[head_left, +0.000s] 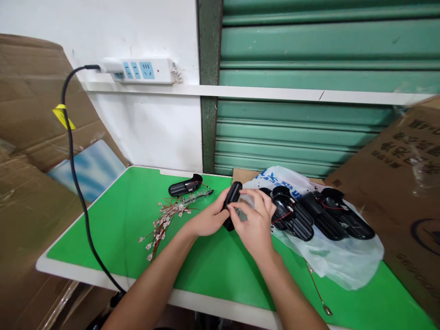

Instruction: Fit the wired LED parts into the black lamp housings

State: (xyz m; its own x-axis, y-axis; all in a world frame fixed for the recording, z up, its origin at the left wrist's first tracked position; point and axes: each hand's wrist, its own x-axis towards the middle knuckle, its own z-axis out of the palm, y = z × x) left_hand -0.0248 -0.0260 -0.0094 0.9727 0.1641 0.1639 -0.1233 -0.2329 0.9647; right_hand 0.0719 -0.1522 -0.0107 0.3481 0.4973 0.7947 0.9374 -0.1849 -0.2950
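My left hand (213,215) is wrapped round a black plastic casing (233,193), tilted above the green mat. My right hand (253,215) comes in from the right, its thumb and fingertips pinched against the casing; whatever lies between them is too small to make out. Left of my hands, a bundle of thin red wires with small metal contacts (165,224) lies on the mat. Behind it rests another black casing (184,187) with a red wire at its end. Several similar black casings (295,217) lie to the right on a plastic bag.
The green mat (206,275) covers a white-edged table. A crumpled white plastic bag (357,270) spreads at right, near a loose wire with contacts (318,291). Cardboard boxes (405,192) flank both sides. A black cable (77,183) hangs from the power strip (147,71).
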